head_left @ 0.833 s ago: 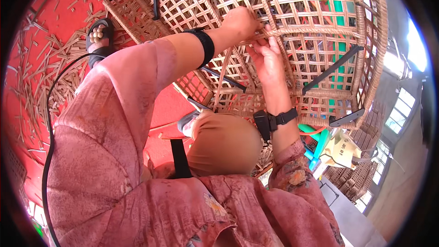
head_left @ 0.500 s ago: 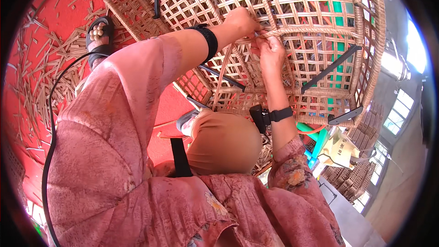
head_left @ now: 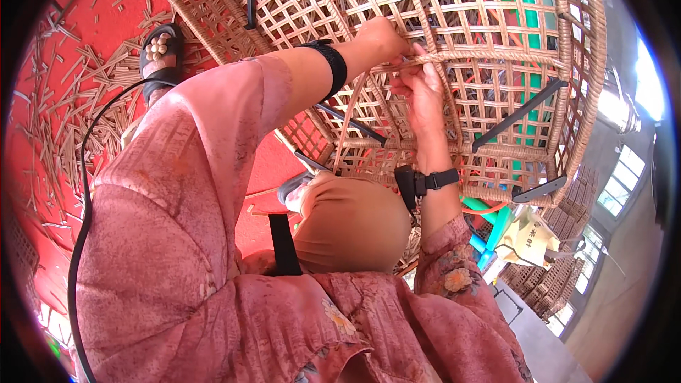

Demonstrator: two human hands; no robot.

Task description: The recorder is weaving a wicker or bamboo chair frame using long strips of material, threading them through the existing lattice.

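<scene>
A large woven rattan frame (head_left: 489,71) with open lattice panels and thick wrapped ribs lies tilted in front of me. My left hand (head_left: 383,41) is closed at one end of a wrapped rib (head_left: 489,54), its fingertips partly hidden behind the knuckles. From there a loose flat rattan strip (head_left: 347,117) hangs down. My right hand (head_left: 424,99) comes from below, thumb and forefinger on either side of the same rib, close to the left fingertips. Its other fingers are curled. Dark flat bars (head_left: 521,115) cross the lattice below and beside my hands.
Cut rattan pieces (head_left: 78,92) litter the red floor (head_left: 266,163) at left, near my sandalled foot (head_left: 162,53). A black cable (head_left: 84,191) runs along my left side. Green tubes (head_left: 499,223), a pale printed bag (head_left: 526,237) and stacked woven pieces (head_left: 543,287) lie at right.
The frame and my hands sit slightly lower and further right in the picture. My right forefinger has lifted over the rib, and the thumb has parted from it.
</scene>
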